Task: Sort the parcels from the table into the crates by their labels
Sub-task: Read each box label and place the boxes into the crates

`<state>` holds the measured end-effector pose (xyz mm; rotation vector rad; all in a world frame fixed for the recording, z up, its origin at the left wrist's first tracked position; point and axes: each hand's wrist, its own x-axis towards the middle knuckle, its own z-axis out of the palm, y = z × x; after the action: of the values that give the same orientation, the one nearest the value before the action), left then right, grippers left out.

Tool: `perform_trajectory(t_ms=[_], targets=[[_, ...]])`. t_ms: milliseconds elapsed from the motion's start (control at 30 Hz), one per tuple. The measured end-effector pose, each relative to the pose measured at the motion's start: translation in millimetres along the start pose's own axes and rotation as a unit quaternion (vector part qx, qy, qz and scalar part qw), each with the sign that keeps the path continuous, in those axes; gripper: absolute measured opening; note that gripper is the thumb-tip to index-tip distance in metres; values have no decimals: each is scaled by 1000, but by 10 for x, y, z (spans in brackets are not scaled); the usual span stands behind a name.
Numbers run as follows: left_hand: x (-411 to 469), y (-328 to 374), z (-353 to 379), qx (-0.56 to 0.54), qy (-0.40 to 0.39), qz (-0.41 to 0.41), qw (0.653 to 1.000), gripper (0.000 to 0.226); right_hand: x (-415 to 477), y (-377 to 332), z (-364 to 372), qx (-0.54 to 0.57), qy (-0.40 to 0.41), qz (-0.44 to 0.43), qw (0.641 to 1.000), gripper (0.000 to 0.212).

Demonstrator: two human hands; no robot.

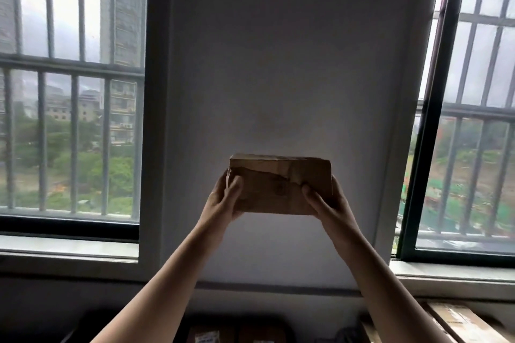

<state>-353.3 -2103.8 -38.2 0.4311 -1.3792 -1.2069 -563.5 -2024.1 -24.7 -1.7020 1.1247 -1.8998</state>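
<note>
A brown cardboard parcel (278, 184), taped and creased, is raised high in front of the wall between two windows. My left hand (227, 198) grips its left end with the thumb on the near face. My right hand (324, 200) grips its right end the same way. No label can be read on the face turned to me. Both forearms reach up from the bottom of the view.
Barred windows (72, 120) flank a plain wall panel (278, 64). Along the bottom edge lie dim parcels (206, 335) in shadow and a larger cardboard box (459, 323) at the lower right. Window sills (69, 248) run at the left and right.
</note>
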Motion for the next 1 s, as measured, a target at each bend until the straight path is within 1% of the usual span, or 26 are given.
perform_trajectory(t_ms=[33, 100, 167, 333, 433, 500, 567, 633, 667, 700, 733, 767, 800, 833, 867, 900, 933, 1000], targets=[[-13, -29, 11, 26, -9, 14, 1000, 46, -4, 10, 22, -16, 0, -11, 1000, 47], [-25, -70, -9, 67, 2, 30, 997, 50, -12, 25, 54, -31, 6, -24, 999, 50], [-29, -61, -28, 75, 17, 29, 997, 50, -6, 35, 55, -46, 6, -36, 998, 55], [-24, -39, -81, 84, 25, 42, 995, 61, -20, 66, 77, -54, -4, -38, 998, 49], [-25, -8, -81, 74, 35, 40, 996, 55, -45, 45, 104, -61, -6, -37, 997, 53], [-21, 6, -127, 47, 38, 35, 998, 52, -67, 17, 90, -38, -21, -23, 999, 53], [-10, 28, -214, -19, 35, 9, 999, 48, -82, -25, 51, -7, -32, 7, 999, 45], [-4, 42, -304, -84, 19, -17, 996, 43, -73, -54, -4, -20, -16, 25, 999, 41], [-2, 41, -337, -99, 6, -24, 995, 47, -65, -54, -40, -37, -2, 22, 999, 42], [-5, 54, -352, -108, -8, -27, 994, 56, -57, -37, -78, -55, 7, 20, 998, 51], [1, 54, -365, -115, -18, -30, 993, 69, -58, -24, -104, -62, 8, 28, 998, 70], [5, 59, -376, -123, -23, -33, 992, 78, -64, -11, -119, -54, -4, 48, 997, 94], [12, 57, -388, -130, -26, -37, 990, 81, -75, -3, -130, -30, -21, 72, 997, 114], [19, 48, -392, -134, -24, -44, 990, 77, -83, 7, -135, -3, -42, 88, 995, 127], [19, 46, -390, -133, -16, -49, 990, 66, -95, 4, -132, 21, -62, 97, 993, 131], [22, 46, -377, -126, 1, -53, 991, 52, -108, -5, -127, 34, -80, 97, 991, 127], [21, 47, -356, -117, 24, -57, 991, 41, -122, -19, -108, 34, -89, 92, 991, 118], [19, 53, -310, -88, 65, -57, 992, 32, -147, -47, -26, 32, -80, 72, 994, 103]])
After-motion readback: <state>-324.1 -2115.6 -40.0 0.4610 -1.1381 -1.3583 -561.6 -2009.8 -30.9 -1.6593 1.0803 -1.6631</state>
